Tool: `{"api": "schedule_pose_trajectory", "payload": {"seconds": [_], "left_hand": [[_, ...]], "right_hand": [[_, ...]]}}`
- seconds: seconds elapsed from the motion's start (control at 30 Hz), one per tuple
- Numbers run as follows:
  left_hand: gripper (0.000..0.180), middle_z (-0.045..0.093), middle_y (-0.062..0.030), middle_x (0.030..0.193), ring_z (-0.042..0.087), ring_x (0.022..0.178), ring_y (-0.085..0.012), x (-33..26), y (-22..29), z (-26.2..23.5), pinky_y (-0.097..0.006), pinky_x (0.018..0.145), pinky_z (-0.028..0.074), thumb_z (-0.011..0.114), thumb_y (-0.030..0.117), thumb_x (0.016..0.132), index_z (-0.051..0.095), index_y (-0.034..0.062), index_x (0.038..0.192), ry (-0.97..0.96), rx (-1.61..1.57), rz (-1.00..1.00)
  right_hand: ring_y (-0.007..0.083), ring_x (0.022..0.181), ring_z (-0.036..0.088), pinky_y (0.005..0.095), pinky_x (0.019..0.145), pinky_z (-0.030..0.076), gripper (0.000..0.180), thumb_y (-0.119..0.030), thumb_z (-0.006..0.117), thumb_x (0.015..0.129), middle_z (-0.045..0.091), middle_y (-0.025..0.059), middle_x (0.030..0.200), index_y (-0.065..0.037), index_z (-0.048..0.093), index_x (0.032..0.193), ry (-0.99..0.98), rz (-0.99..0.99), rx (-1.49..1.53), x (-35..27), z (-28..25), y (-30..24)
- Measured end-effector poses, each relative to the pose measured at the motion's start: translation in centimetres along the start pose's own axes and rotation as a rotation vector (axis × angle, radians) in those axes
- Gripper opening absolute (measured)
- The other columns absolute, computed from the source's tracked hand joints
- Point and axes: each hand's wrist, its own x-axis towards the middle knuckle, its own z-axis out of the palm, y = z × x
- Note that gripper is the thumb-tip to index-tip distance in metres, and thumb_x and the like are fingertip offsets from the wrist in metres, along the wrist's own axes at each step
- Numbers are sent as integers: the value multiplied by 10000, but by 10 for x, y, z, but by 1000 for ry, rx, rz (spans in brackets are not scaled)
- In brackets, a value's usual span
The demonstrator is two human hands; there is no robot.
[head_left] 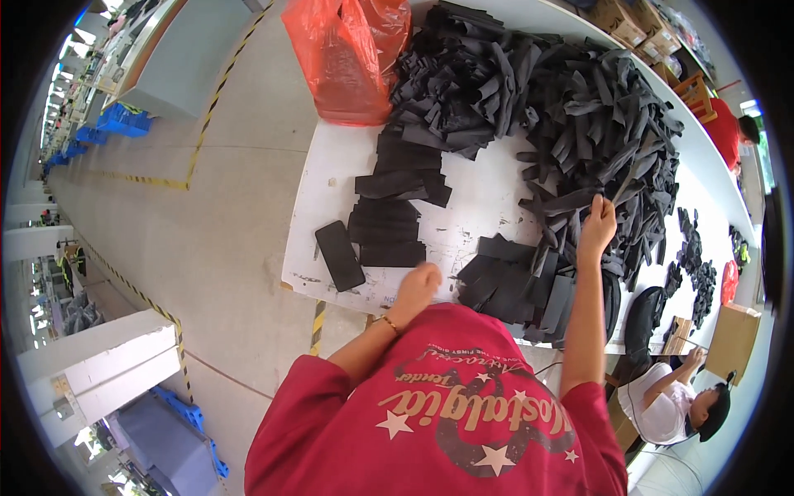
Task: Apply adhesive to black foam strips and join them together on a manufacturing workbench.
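At the centre of the frame the person's right hand (597, 221) reaches up into the big tangled heap of black strips (579, 124), fingers closed in a pinch on one strip at the heap's lower edge. The left hand (418, 285), lower centre, rests on the white table (331, 165) with fingers curled together, just beside a flattened stack of black strips (389, 223); whether it grips anything I cannot tell. A black phone (339, 255) lies left of that stack, and an orange plastic bag (347, 58) sits at the top.
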Motion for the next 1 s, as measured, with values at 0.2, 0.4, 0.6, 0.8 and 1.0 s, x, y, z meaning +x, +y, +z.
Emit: {"api": "schedule_pose_trajectory", "payload": {"seconds": [0.2, 0.4, 0.6, 0.8, 1.0], "left_hand": [[274, 543, -63, 913, 544, 856, -248, 13, -21, -40, -375, 737, 431, 743, 126, 685, 578, 91, 901, 221, 849, 347], [94, 593, -8, 807, 557, 813, -214, 26, -6, -63, -362, 722, 440, 733, 109, 678, 648, 93, 713, 193, 664, 391], [147, 636, -48, 796, 608, 814, -194, 45, 46, -89, -302, 733, 505, 779, 64, 685, 676, 18, 779, 57, 249, 147], [133, 639, -33, 827, 590, 814, -182, 48, 69, -91, -293, 741, 490, 772, 53, 691, 683, 25, 785, -59, 249, 156], [115, 643, -32, 817, 582, 838, -238, 55, 90, -55, -330, 800, 465, 755, 107, 680, 672, 51, 736, -130, 315, 327]], "right_hand": [[158, 598, 508, 325, 583, 433, 285, -298, 564, 955, 543, 56, 676, -45, 604, 1079, -33, -92, -312, -18, -17, 7], [305, 757, 635, 388, 667, 493, 150, -63, 590, 879, 631, 136, 822, -89, 646, 1015, -552, -519, -323, -108, -30, -14], [228, 722, 623, 346, 589, 506, 217, -60, 678, 769, 583, 34, 741, -123, 668, 976, -760, -790, -464, -121, -39, -35], [227, 702, 608, 343, 576, 501, 192, -81, 662, 786, 588, 29, 754, -132, 672, 971, -762, -889, -504, -115, -33, -40], [258, 723, 625, 384, 605, 509, 246, -124, 644, 824, 590, 64, 765, -119, 632, 1071, -873, -779, -437, -143, 5, -52]]}}
